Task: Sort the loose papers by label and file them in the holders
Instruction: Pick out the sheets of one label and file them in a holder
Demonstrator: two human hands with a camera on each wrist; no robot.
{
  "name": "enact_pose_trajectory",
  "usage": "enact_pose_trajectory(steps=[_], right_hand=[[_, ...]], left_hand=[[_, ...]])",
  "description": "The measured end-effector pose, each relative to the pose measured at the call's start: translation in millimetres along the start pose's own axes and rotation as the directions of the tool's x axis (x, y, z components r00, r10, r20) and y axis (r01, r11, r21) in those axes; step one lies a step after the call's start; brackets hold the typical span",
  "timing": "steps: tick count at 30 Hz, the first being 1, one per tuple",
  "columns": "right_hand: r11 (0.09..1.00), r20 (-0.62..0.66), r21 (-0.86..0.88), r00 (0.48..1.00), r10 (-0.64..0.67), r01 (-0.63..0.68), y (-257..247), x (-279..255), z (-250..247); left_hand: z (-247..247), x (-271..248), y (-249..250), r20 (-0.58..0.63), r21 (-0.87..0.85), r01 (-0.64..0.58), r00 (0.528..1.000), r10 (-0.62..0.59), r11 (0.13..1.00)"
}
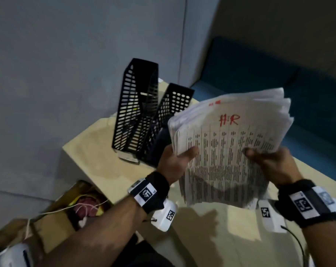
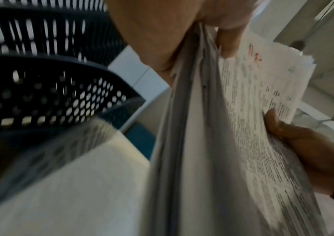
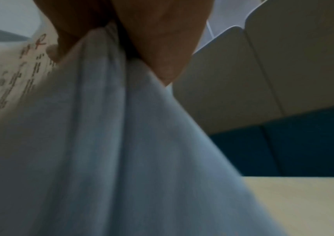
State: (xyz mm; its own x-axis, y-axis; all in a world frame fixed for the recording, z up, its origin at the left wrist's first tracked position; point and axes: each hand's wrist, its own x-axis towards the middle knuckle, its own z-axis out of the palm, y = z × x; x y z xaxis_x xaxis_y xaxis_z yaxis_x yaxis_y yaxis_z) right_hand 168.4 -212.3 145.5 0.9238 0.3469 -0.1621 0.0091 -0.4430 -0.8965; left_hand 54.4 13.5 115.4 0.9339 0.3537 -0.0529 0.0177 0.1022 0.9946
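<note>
A thick stack of printed papers (image 1: 228, 149) is held up above the table; its top sheet carries a red "HR" label (image 1: 229, 120). My left hand (image 1: 179, 160) grips the stack's left edge, thumb on the top sheet. My right hand (image 1: 267, 162) pinches the right edge. Two black perforated file holders (image 1: 144, 112) stand side by side to the left of the stack, near the table's far corner. In the left wrist view the papers (image 2: 243, 127) fan out edge-on beside the holders (image 2: 51, 89). The right wrist view is filled by the papers (image 3: 101, 143) under my right hand (image 3: 152, 39).
The light wooden table (image 1: 98, 155) ends at a grey wall behind the holders. A blue padded bench (image 1: 259, 74) runs along the far right. An open cardboard box (image 1: 67, 205) with cords and oddments sits on the floor at the lower left.
</note>
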Motion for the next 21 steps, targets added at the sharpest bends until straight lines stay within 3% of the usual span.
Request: enact_pose_trajectory(steps=[3, 6, 10, 13, 17, 19, 21], right_hand=[[0.990, 0.132, -0.016, 0.982, -0.138, 0.141, -26, 16, 24], [0.989, 0.232, -0.017, 0.963, -0.138, 0.146, -44, 32, 55], [0.951, 0.158, -0.144, 0.955, -0.250, 0.273, -58, 65, 99], [0.940, 0.013, -0.184, 0.957, -0.291, 0.288, -69, 82, 136], [0.973, -0.114, -0.158, 0.975, -0.190, 0.171, -62, 85, 173], [0.985, -0.094, -0.130, 0.988, -0.126, 0.113, -57, 82, 181], [0.994, 0.043, -0.034, 0.994, -0.102, 0.103, -55, 76, 188]], left_hand=[[-34, 7, 33, -0.144, 0.107, -0.108, 0.982, 0.123, 0.988], [-70, 13, 65, -0.300, 0.221, -0.201, 0.917, 0.263, 0.954], [-104, 15, 88, -0.485, 0.258, -0.217, 0.814, 0.320, 0.941], [-106, 10, 87, -0.528, 0.348, -0.255, 0.741, 0.414, 0.902], [-101, 15, 74, -0.562, 0.437, -0.280, 0.657, 0.502, 0.855], [-99, 21, 67, -0.556, 0.438, -0.337, 0.628, 0.545, 0.834], [-96, 25, 63, -0.529, 0.467, -0.351, 0.625, 0.575, 0.811]])
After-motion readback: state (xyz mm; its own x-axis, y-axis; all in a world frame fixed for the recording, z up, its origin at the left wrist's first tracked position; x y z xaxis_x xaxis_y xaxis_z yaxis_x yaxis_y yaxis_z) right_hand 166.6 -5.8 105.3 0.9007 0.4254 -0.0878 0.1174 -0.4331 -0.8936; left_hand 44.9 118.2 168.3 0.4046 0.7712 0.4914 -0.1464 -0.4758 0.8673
